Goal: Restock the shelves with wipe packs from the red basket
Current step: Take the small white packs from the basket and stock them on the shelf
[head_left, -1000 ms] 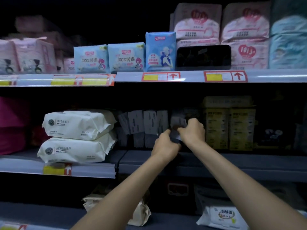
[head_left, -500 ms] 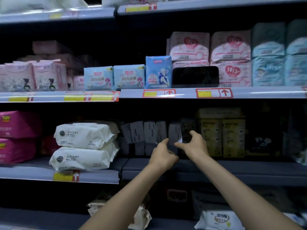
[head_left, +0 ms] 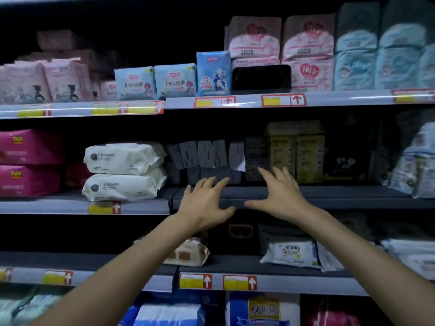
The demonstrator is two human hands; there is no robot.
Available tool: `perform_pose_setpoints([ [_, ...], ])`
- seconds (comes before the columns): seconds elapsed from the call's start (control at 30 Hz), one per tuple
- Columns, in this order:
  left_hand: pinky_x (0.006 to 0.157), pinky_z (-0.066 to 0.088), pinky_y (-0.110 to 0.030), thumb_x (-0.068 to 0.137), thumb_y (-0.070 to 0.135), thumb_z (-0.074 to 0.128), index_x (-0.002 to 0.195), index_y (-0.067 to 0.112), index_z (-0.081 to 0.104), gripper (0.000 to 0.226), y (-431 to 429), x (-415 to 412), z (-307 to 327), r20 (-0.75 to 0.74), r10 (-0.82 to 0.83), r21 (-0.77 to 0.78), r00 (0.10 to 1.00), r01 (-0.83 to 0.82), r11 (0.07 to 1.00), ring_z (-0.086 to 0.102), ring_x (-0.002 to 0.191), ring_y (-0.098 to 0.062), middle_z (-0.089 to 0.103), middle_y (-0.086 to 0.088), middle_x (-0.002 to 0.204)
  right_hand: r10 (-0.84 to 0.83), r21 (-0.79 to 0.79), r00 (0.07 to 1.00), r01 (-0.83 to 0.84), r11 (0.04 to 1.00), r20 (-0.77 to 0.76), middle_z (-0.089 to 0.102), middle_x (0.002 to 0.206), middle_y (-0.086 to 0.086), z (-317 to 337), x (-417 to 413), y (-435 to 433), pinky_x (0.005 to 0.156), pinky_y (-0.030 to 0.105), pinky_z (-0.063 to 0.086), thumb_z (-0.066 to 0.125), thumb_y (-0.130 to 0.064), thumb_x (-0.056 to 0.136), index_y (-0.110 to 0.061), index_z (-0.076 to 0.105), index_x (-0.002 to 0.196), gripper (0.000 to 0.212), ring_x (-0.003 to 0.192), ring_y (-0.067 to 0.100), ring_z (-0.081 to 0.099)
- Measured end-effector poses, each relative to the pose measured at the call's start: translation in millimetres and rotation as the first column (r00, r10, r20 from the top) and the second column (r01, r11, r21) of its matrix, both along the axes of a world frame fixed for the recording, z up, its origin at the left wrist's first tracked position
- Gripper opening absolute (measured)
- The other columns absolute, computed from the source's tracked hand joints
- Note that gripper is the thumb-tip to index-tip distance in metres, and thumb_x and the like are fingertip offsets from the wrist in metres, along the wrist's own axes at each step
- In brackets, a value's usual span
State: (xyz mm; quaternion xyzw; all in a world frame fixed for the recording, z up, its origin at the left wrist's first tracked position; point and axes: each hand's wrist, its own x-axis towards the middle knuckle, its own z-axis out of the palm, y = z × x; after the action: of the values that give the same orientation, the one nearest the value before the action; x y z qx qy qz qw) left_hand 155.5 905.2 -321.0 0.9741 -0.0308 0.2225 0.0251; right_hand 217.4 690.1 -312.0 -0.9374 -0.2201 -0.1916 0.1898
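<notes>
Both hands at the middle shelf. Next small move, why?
Probably pull back to fetch another pack: the left hand and right hand are open and empty before the row of small grey packs on the grey middle shelf; no red basket is in view.

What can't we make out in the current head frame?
- Red basket: outside the head view, so its contents are unknown.
- Grey packs beyond the left hand and right hand: too dark, print unreadable.
- Beige pack: partly covered by the left forearm.
- Price tags: text blurred.
- Black object on the upper shelf: too dark to identify.
</notes>
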Motion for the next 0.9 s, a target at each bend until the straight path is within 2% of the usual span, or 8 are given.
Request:
perform_pose_setpoints([
  [0.1, 0.126, 0.009, -0.062, 0.093, 0.077, 0.043, 0.165, 0.042, 0.005, 0.088, 1, -19, -13, -0.007, 0.009, 0.081, 1.000, -0.009, 0.997, 0.001, 0.161, -0.025, 0.004, 0.001, 0.175, -0.004, -0.094, 1.000, 0.002, 0.996, -0.023, -0.007, 0.171, 0.009, -13, -17, -8, 0.126, 0.053, 0.000, 0.063, -0.085, 0.071, -0.036, 0.001, 0.163, 0.121, 0.156, 0.034, -0.016],
  [0.27, 0.127, 0.010, -0.060, 0.093, 0.078, 0.041, 0.165, 0.042, 0.003, 0.089, 0, -46, -45, -0.026, -0.011, 0.106, 1.000, 0.013, 0.994, -0.002, 0.161, -0.024, -0.003, 0.001, 0.175, 0.041, -0.093, 0.996, -0.049, 0.995, -0.081, -0.011, 0.171, 0.005, -43, -49, -19, 0.127, 0.050, -0.003, 0.063, -0.083, 0.074, -0.037, -0.002, 0.162, 0.118, 0.156, 0.029, -0.018],
  [0.37, 0.127, 0.016, -0.056, 0.088, 0.080, 0.039, 0.165, 0.042, 0.008, 0.090, -2, -58, -75, -0.031, -0.031, 0.082, 0.999, 0.033, 0.996, 0.006, 0.161, -0.023, 0.007, 0.000, 0.175, 0.123, 0.040, 0.990, -0.121, 0.992, -0.070, 0.009, 0.171, 0.003, -76, -68, -24, 0.128, 0.046, 0.007, 0.069, -0.068, 0.082, -0.035, 0.014, 0.163, 0.103, 0.158, 0.025, 0.001],
  [0.47, 0.121, 0.032, -0.050, 0.078, 0.081, 0.028, 0.163, 0.041, 0.020, 0.094, -4, -73, -112, -0.048, -0.055, 0.058, 0.997, 0.058, 0.997, 0.025, 0.156, -0.024, 0.025, 0.000, 0.171, 0.181, 0.139, 0.980, -0.168, 0.976, -0.085, 0.028, 0.164, 0.000, -124, -83, -34, 0.124, 0.045, 0.025, 0.073, -0.058, 0.085, -0.031, 0.028, 0.160, 0.091, 0.153, 0.022, 0.025],
  [0.63, 0.106, 0.048, -0.048, 0.086, 0.076, 0.028, 0.160, 0.031, 0.035, 0.087, -5, -89, -187, -0.120, -0.079, 0.029, 0.990, 0.084, 0.996, 0.049, 0.139, -0.028, 0.047, 0.000, 0.158, 0.194, 0.063, 0.962, -0.185, 0.981, -0.193, 0.044, 0.152, -0.001, -212, -97, -52, 0.116, 0.041, 0.038, 0.074, -0.052, 0.085, -0.024, 0.038, 0.156, 0.084, 0.141, 0.021, 0.042],
  [0.7, 0.099, 0.051, -0.047, 0.088, 0.071, 0.036, 0.157, 0.029, 0.043, 0.081, -5, -92, -223, -0.143, -0.103, 0.029, 0.984, 0.108, 0.994, 0.055, 0.133, -0.029, 0.055, 0.000, 0.149, 0.222, 0.052, 0.949, -0.216, 0.975, -0.224, 0.050, 0.146, 0.002, -249, -98, -57, 0.114, 0.042, 0.040, 0.076, -0.047, 0.083, -0.021, 0.044, 0.153, 0.082, 0.137, 0.024, 0.048],
  [0.8, 0.093, 0.052, -0.045, 0.087, 0.062, 0.048, 0.152, 0.027, 0.050, 0.074, -9, -96, -272, -0.204, -0.118, -0.007, 0.972, 0.119, 0.993, 0.061, 0.123, -0.030, 0.063, -0.001, 0.138, 0.222, -0.063, 0.918, -0.255, 0.965, -0.328, 0.049, 0.147, 0.003, -293, -101, -64, 0.114, 0.039, 0.039, 0.076, -0.044, 0.084, -0.024, 0.041, 0.154, 0.081, 0.136, 0.023, 0.047],
  [0.9, 0.090, 0.054, -0.044, 0.088, 0.063, 0.045, 0.148, 0.027, 0.053, 0.071, -15, -97, -316, -0.300, -0.132, 0.007, 0.945, 0.140, 0.990, 0.065, 0.116, -0.030, 0.066, -0.001, 0.131, 0.180, -0.198, 0.853, -0.309, 0.930, -0.489, 0.045, 0.146, 0.003, -330, -101, -73, 0.111, 0.040, 0.041, 0.073, -0.047, 0.087, -0.026, 0.037, 0.155, 0.079, 0.135, 0.027, 0.045],
])
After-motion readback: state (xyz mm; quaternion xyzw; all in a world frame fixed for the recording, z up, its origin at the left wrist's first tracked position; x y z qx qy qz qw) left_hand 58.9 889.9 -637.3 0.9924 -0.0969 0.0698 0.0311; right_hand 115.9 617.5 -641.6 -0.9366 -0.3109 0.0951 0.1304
